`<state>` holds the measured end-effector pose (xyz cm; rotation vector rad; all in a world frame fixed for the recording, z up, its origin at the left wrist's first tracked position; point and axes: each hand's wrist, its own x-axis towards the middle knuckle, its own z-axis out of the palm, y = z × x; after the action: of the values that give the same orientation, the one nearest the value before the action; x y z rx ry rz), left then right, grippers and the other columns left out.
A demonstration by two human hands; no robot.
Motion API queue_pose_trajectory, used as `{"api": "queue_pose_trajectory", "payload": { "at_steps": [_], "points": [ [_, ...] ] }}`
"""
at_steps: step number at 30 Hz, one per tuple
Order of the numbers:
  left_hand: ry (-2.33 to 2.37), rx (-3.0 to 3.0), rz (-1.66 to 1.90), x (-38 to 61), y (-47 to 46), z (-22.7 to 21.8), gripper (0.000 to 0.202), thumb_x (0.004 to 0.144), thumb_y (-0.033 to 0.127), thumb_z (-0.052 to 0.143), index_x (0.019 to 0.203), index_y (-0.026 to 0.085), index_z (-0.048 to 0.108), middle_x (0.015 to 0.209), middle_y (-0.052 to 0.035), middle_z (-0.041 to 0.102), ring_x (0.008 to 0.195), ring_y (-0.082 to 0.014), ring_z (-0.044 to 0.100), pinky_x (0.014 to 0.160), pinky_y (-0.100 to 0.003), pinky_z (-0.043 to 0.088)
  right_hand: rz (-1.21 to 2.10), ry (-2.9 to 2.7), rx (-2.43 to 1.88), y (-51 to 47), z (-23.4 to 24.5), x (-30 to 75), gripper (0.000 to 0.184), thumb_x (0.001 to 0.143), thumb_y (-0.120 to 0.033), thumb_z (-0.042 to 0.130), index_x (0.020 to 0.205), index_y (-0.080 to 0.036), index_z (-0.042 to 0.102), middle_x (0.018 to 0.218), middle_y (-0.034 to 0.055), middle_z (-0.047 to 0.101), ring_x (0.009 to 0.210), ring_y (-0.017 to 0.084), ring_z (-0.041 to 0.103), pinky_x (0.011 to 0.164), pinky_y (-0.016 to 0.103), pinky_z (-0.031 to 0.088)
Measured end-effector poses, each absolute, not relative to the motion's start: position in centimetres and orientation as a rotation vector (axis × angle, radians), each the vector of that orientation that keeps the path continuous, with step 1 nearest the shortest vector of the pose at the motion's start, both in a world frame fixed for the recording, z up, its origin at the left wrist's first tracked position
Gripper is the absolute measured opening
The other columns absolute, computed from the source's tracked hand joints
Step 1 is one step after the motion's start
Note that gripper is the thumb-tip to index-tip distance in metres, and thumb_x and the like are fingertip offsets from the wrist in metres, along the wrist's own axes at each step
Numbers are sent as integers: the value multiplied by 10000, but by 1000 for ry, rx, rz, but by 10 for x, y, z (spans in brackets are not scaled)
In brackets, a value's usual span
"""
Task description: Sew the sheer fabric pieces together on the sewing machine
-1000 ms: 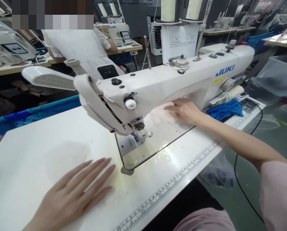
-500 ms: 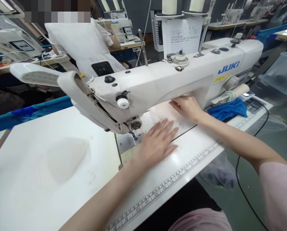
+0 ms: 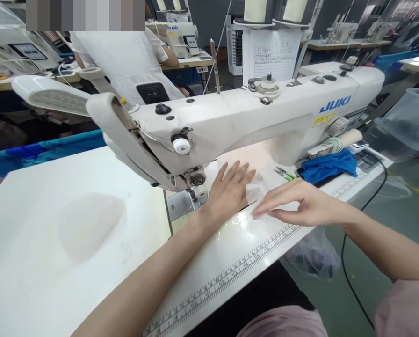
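Note:
My left hand [image 3: 230,191] lies flat with fingers spread on the bed of the white sewing machine [image 3: 237,117], just right of the needle area. Beside its fingertips shows a thin, see-through sheet [image 3: 256,188], partly hidden under the hand; I cannot tell whether it is film or sheer fabric. My right hand [image 3: 299,203] is over the front of the table, its fingers stretched toward the left and the thumb apart. Nothing shows between those fingers. Behind it, green-handled thread snips [image 3: 285,174] lie under the machine arm.
A blue cloth [image 3: 330,166] and a pale roll [image 3: 350,138] sit by the machine's right end. A printed ruler [image 3: 244,267] runs along the front edge of the white table [image 3: 41,224]. Across from me stands a person in white [image 3: 121,61]. A black cable [image 3: 346,276] hangs at right.
My right hand has come out from under the machine arm toward the front edge, uncovering the snips. My left hand has slid slightly away from me, up the bed.

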<state>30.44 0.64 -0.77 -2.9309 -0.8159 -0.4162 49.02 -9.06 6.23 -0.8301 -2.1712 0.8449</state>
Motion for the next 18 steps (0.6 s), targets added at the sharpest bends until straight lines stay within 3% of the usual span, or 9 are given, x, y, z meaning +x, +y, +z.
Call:
{"api": "queue_pose_trajectory", "payload": {
  "at_steps": [2,4,7,10,14,18],
  "points": [
    [-841,-2994,-484,299,2,-5,498,931,347,488,1381,141,431,1461,-116,421,1402,-268,295,1185,-489,159,559,-2100,-883,-89,60,486,225,854,-101,590,1006,-199,724,922,33,741,846,137,688,764,240,536],
    [-898,-3120,-626,295,-3,-1,519,911,358,523,1380,161,419,1435,-102,461,1380,-256,339,1174,-482,194,482,-1936,-939,-82,56,483,121,838,-159,648,913,-193,738,859,28,740,797,140,686,751,250,541],
    [-970,-3443,-941,293,-9,7,537,864,372,595,1356,230,434,1402,-62,499,1302,-247,440,1094,-445,344,797,-1628,-963,-65,47,483,70,813,-231,700,857,-180,721,833,19,729,767,141,688,743,265,561],
    [-1212,-3654,-1276,298,-12,11,308,866,348,586,1142,213,561,1194,-49,624,1088,-209,580,929,-356,459,1099,-1469,-879,-51,40,485,103,793,-247,727,854,-169,699,773,4,719,742,134,687,739,272,568],
    [-1486,-3772,-1639,305,-13,9,249,852,327,593,1058,199,536,917,-7,645,823,-144,599,736,-264,468,1288,-1461,-846,-49,37,488,176,795,-275,728,931,-168,698,814,15,723,787,141,690,804,307,564],
    [-1589,-3819,-1541,301,-16,11,174,797,321,635,896,180,610,828,2,629,770,-142,585,713,-253,462,1195,-1433,-897,-56,35,503,357,810,-308,710,1145,-202,645,919,30,722,854,150,680,842,325,548]
  ]
}}
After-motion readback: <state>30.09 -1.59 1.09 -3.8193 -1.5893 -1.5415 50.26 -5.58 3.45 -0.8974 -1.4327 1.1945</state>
